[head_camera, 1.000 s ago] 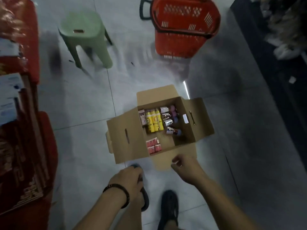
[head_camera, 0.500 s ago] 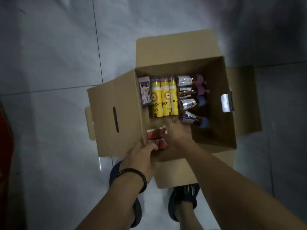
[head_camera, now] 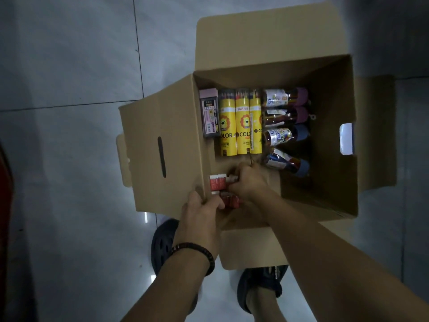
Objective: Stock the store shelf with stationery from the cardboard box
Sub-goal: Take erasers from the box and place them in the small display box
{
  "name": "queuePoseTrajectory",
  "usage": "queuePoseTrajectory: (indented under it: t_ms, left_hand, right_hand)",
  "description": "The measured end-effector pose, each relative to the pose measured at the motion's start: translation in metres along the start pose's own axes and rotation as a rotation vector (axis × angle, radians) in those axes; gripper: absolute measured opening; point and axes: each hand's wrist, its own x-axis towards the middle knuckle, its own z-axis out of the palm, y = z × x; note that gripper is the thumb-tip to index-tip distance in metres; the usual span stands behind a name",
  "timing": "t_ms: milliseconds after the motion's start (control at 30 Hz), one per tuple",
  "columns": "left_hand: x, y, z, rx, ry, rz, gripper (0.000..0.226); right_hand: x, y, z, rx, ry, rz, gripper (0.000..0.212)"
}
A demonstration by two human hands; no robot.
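The cardboard box stands open on the tiled floor, all four flaps folded out. At its near-left corner the left hand, with a dark beaded bracelet at the wrist, grips the wall: thumb outside, fingers curled over the edge. Just inside that corner lie the small red-and-white packs, touching the fingers of both hands. The right hand reaches in over the near edge, its fingers bunched and pinching one of the packs. The blur and the hands hide how many packs there are.

Along the far wall, from the left corner:
- one grey-and-pink case, lying flat
- three yellow pencil tubes, side by side and touching
- four clear tubes stacked toward the near side, two with purple caps and two with blue

Two dark sandals stand under the near flap.
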Motion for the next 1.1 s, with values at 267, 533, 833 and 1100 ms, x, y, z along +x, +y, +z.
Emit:
queuePoseTrajectory:
  t_ms: [267,533,833,1100]
  left_hand:
    - [0.002,-0.003,-0.004,0.038,0.049,0.102,0.028]
    - [-0.049,0.03,-0.058,-0.293,0.138,0.03,0.02]
    - [-0.213,0.132,-0.219,-0.994,-0.198,0.088,0.025]
    - [-0.381,0.171,-0.366,-1.048,0.064,0.178,0.019]
  right_hand:
    - [-0.008,-0.005,-0.015,-0.26,-0.001,-0.042,0.048]
    - [-0.124,-0.035,-0.055,0.604,0.165,-0.17,0.035]
    - [-0.351,-0.166,-0.165,0.443,0.376,-0.452,0.021]
    - [-0.535,-0.286,-0.263,0.335,0.245,-0.716,0.028]
